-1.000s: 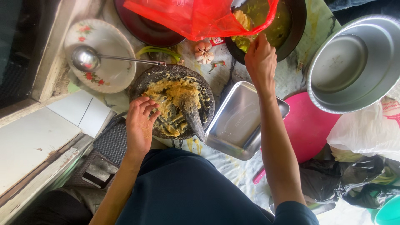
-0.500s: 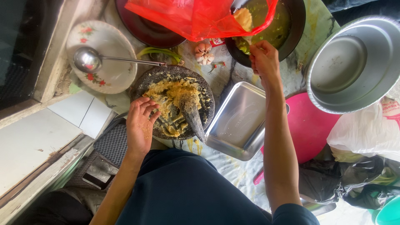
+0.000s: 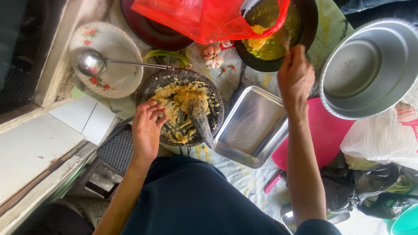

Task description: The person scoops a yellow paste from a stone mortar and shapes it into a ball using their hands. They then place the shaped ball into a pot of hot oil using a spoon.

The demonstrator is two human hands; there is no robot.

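My right hand (image 3: 296, 76) has moved up from the tray (image 3: 252, 126) to the dark bowl (image 3: 278, 32), fingers closed on a utensil handle dipping into the yellow sauce. My left hand (image 3: 147, 130) stays put, fingers spread on the mortar (image 3: 180, 106) rim, steadying it beside the paste and pestle (image 3: 200, 119).

The floor (image 3: 244, 178) is covered with a pale cloth with yellow stains on it. To the left of the left hand (image 3: 146, 130) are white tiles (image 3: 82, 117) and a worn, light ledge (image 3: 35, 152) — beyond that, a dark opening (image 3: 17, 48) with a pale frame. Soft daylight falls on everything — no hard shadows.
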